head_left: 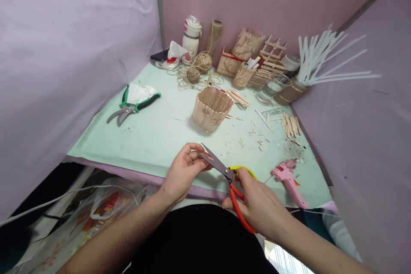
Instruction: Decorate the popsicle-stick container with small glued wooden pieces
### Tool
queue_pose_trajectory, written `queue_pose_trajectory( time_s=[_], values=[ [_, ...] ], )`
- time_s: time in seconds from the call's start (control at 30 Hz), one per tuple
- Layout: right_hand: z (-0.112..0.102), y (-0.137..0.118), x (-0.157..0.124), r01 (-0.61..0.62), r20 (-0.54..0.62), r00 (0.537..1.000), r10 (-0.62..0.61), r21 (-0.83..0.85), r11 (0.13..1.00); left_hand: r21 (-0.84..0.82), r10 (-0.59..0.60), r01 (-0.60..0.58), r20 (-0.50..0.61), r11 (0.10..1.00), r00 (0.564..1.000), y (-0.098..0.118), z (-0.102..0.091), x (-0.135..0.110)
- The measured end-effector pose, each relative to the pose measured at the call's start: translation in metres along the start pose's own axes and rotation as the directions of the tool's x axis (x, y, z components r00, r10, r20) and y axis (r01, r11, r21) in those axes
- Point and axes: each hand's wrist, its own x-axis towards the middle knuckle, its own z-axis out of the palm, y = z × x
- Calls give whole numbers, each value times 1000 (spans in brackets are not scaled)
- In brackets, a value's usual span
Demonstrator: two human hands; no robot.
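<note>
In the head view my right hand (257,199) grips a pair of scissors (218,163) with red and yellow handles, the blades slightly apart and pointing up to the left. My left hand (186,169) is at the blade tips, its thumb and fingers pinched together. A small pale sliver shows between the blades by those fingertips, too small to make out. Just beyond the hands, a basket-like cup of wooden sticks (210,113) stands on the pale green tabletop (154,132).
Pruning shears (123,111) lie at the left. A pink glue gun (290,182) rests near the right front edge, below wood scraps (291,125). Along the back are twine balls (193,74), a bottle (192,40), a glass (271,87) and white glue sticks (316,60) in a holder.
</note>
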Motion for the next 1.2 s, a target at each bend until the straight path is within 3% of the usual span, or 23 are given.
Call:
queue_pose_trajectory(
  time_s=[0.4, 0.6, 0.83, 0.97, 1.2],
  values=[
    [-2, -2, -1, 10, 34, 999, -10, -17, 1000, 15, -18, 18, 33, 1000, 999, -2, -1, 1],
    [0, 2, -1, 44, 52, 997, -51, 125, 991, -21, -92, 91, -4, 996, 996, -1, 1, 1],
    [-3, 7, 7, 56, -53, 998, -43, 291, 955, -65, -186, 183, -49, 981, 981, 4, 2, 1],
    [-1, 4, 10, 59, -14, 998, -59, 359, 932, -120, -183, 177, -49, 977, 982, 6, 0, 3],
    [10, 7, 12, 57, 2, 998, -60, 315, 948, -127, -123, 113, -71, 985, 990, 4, -2, 6]
  ],
)
